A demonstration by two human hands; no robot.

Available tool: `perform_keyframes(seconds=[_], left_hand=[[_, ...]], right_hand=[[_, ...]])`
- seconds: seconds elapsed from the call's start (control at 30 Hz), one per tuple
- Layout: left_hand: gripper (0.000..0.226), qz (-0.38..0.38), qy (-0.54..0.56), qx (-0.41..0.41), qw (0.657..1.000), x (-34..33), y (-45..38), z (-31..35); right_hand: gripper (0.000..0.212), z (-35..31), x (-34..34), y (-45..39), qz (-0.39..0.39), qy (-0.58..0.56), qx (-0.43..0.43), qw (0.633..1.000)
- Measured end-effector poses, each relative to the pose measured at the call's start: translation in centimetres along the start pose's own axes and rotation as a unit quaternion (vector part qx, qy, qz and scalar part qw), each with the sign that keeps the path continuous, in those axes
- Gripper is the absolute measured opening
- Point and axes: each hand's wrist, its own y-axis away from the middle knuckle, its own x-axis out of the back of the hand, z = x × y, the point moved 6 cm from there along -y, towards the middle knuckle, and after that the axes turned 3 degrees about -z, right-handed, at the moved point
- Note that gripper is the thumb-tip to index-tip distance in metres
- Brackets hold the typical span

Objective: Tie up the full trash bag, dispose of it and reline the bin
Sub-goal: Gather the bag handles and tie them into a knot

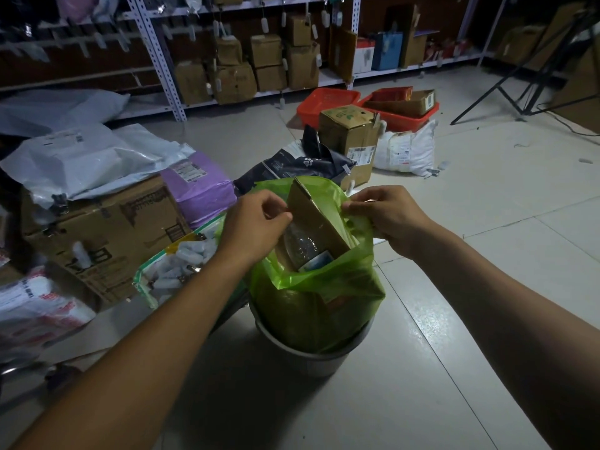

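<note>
A full green trash bag (321, 306) stands in a round grey bin (311, 355) on the tiled floor at the centre of the head view. A brown cardboard box (318, 219) and a clear plastic bottle (302, 248) stick out of its open top. My left hand (256, 222) pinches the bag's left upper edge beside the cardboard. My right hand (386, 212) grips the bag's right upper edge, pulled up and outward. The bag's mouth is open between the two hands.
To the left lie a big cardboard box (107, 238), a purple parcel (198, 186), grey mailers and a clear bag of white items (178, 264). Behind the bin are a dark pouch, a box (349, 134) and red baskets (328, 102). Shelving lines the far wall; a tripod (532, 79) stands right.
</note>
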Motion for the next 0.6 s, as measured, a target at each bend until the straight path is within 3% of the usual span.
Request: perform_keyframes(seconds=[0.1, 0.2, 0.3, 0.43, 0.6], left_hand=[[0.008, -0.064, 0.017, -0.031, 0.997, -2.4, 0.4, 2.4], [0.025, -0.118, 0.048, -0.016, 0.992, -4.8, 0.4, 3.5], [0.032, -0.116, 0.086, 0.009, 0.990, -6.0, 0.1, 3.8], [0.022, -0.097, 0.118, 0.047, 0.987, -6.8, -0.3, 3.6], [0.016, -0.082, 0.115, 0.053, 0.989, -7.1, -0.5, 3.5]], right_hand=[[0.010, 0.3, 0.2, 0.0, 0.000, -0.030, -0.008, 1.000], [0.010, 0.4, 0.1, 0.2, -0.019, -0.062, -0.014, 0.998], [0.013, 0.6, 0.0, 0.4, -0.051, -0.118, -0.023, 0.991], [0.018, 0.4, -0.1, 0.6, -0.089, -0.151, -0.016, 0.984], [0.012, 0.7, 0.2, 0.6, -0.093, -0.129, -0.016, 0.987]])
